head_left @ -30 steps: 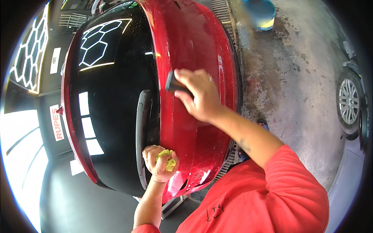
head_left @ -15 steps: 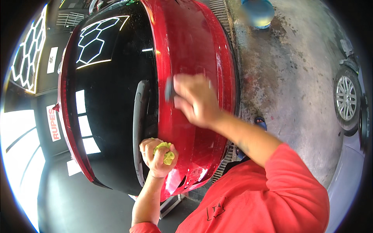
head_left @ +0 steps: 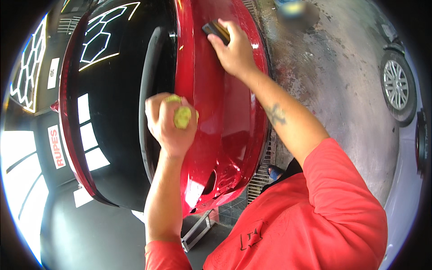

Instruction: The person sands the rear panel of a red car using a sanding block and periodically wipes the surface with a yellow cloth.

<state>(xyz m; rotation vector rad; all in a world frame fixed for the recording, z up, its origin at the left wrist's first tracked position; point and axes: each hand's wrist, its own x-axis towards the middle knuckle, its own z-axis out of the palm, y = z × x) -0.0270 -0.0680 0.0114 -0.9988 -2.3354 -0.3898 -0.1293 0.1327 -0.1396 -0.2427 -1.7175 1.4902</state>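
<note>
A dark block-shaped pad (head_left: 216, 30) with a thin yellowish band is gripped in my right hand (head_left: 237, 53). It rests against the glossy red panel (head_left: 211, 85) of a car, toward the far end. My left hand (head_left: 167, 130) is closed around a crumpled yellow-green cloth (head_left: 182, 118), parts of which bulge out between the fingers. That hand is over the edge where the red paint meets the black window glass (head_left: 119, 117), beside a wiper arm (head_left: 146, 90). Whether the cloth touches the car cannot be made out.
A slotted floor drain (head_left: 263, 175) runs along the car's right side. Beyond lies wet, stained concrete (head_left: 333, 90), with a blurred blue container (head_left: 292, 9) at the far end. Another car's wheel (head_left: 398, 85) stands on the right. A metal stand (head_left: 198, 229) is below the near corner.
My right hand has moved the pad farther away along the red panel. My left hand, still holding the cloth, has also shifted away from me, and the view has shifted slightly.
</note>
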